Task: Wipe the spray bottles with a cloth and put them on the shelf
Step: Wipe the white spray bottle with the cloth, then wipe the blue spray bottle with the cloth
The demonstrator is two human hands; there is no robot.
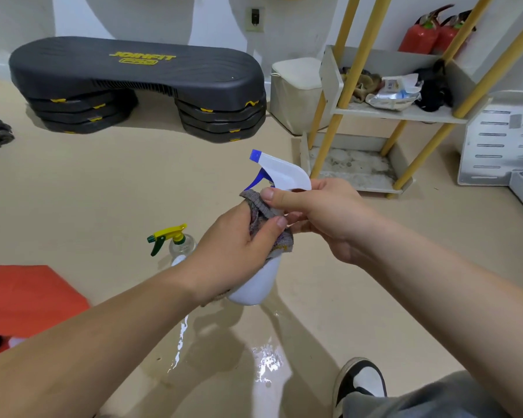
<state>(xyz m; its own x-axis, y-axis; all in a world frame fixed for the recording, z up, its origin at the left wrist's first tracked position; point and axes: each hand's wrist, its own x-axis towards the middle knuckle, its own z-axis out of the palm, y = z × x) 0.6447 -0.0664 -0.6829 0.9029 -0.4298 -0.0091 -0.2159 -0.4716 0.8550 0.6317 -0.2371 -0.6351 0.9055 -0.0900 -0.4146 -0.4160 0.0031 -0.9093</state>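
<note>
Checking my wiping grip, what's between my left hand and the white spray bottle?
A grey cloth, which the left hand presses round the neck and upper body of the white spray bottle; the head view shows it.

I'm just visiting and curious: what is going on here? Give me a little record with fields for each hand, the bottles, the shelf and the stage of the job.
Left hand: grips a grey cloth against the bottle
Right hand: holds the white spray bottle at its neck, below the blue trigger
Waiting: clear spray bottle with a yellow and green trigger, standing on the floor
Shelf: lower tier bare; upper tier holds cloths and packets, no bottles visible
Stage: wiping the first bottle
</note>
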